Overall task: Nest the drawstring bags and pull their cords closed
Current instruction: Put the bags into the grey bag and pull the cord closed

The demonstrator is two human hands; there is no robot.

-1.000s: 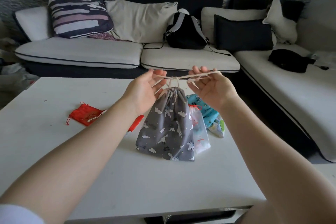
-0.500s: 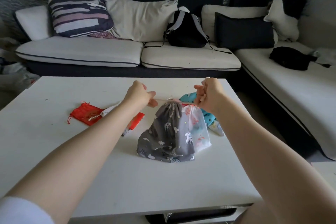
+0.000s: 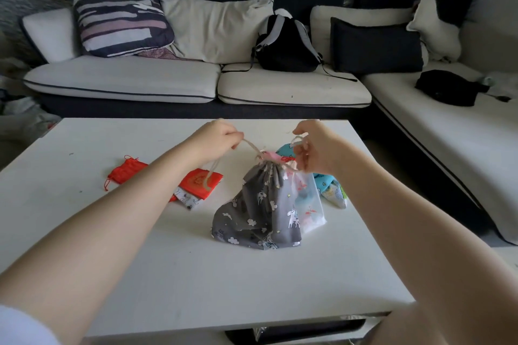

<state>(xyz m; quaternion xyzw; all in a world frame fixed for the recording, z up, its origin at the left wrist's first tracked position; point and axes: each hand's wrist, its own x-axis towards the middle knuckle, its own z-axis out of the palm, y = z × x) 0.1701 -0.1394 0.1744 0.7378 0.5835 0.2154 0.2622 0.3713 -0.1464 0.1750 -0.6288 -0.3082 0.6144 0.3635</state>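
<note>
The white rectangular table [image 3: 168,274] carries the grey cloud-and-unicorn print cloth drawstring bag [image 3: 260,210] near its middle, its base spread flat so, I judge, its cinched neck stands up. The left hand [image 3: 217,138] and right hand [image 3: 314,148] each pinch a beige cord [image 3: 251,145], drawing outward. A translucent white pouch [image 3: 307,204] leans against it.

The fingertips of the left hand [image 3: 217,136] are curled out of sight, so its hold on the cord [image 3: 252,147] is only partly seen. The red bag [image 3: 199,182] is crossed by the left forearm. The teal bag [image 3: 330,190], at three o'clock of the grey bag [image 3: 260,207], is largely hidden behind the right hand [image 3: 316,148] and the translucent bag [image 3: 308,204].
</note>
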